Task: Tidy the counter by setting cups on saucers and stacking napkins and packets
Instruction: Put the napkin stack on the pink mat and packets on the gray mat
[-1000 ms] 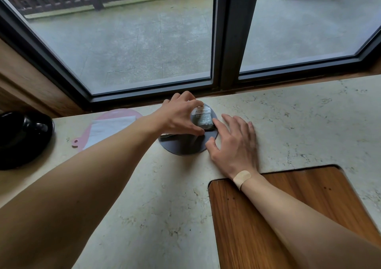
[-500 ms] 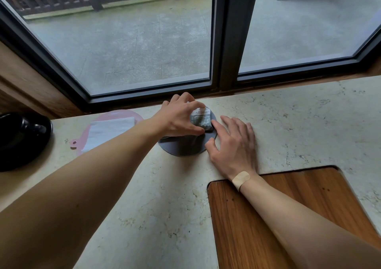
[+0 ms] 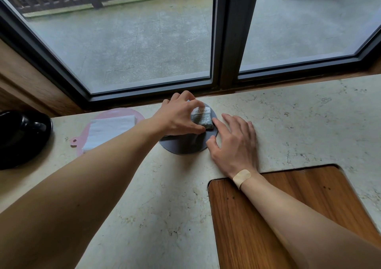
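Note:
A small stack of grey-and-white packets (image 3: 201,118) lies on a dark grey round coaster (image 3: 185,143) near the window. My left hand (image 3: 179,117) pinches the packets between thumb and fingers from the left. To their right, my right hand (image 3: 234,142) rests flat on the counter with fingers spread, its index fingertip touching the packets' right edge. A folded white napkin (image 3: 109,129) lies on a pink round coaster (image 3: 121,111) further left.
A glossy black rounded object (image 3: 22,136) sits at the far left edge. A wooden inset board (image 3: 288,217) fills the counter's near right. The window frame (image 3: 226,41) runs along the stone counter's (image 3: 299,120) far edge.
Both hands stay almost still on the packets; the left fingers have shifted slightly on the stack. The view has drifted a little.

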Available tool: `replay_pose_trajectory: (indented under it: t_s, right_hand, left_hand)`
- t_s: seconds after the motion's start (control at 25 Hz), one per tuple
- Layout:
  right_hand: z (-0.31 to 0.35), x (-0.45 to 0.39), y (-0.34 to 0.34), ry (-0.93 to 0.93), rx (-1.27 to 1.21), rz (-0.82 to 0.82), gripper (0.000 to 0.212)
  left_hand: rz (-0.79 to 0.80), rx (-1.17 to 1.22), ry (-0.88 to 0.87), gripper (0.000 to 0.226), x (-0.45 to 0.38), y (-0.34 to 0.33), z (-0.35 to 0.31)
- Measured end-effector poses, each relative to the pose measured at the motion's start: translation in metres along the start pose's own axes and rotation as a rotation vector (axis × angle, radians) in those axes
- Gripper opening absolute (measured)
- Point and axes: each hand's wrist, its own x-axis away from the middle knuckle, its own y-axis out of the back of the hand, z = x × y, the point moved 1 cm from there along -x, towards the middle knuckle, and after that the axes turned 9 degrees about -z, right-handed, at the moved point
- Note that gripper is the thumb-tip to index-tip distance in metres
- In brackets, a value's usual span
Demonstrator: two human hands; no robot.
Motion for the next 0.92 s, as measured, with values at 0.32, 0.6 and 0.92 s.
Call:
replay_pose_trajectory:
  t_s: [0.32,0.6,0.92]
  right_hand:
    - [0.000,0.000,0.000,-0.009,-0.010,-0.022,0.056]
    - [0.000,0.000,0.000,-0.002,-0.006,-0.021,0.055]
    - [-0.002,0.001,-0.001,0.005,-0.034,-0.060,0.049]
  left_hand:
    - [-0.090,-0.022,0.040,0.065,0.007,-0.004,-0.004]
    - [-0.102,0.003,0.056,0.065,0.011,-0.005,-0.003]
    - [-0.079,0.003,0.053,0.067,0.010,-0.005,-0.003]
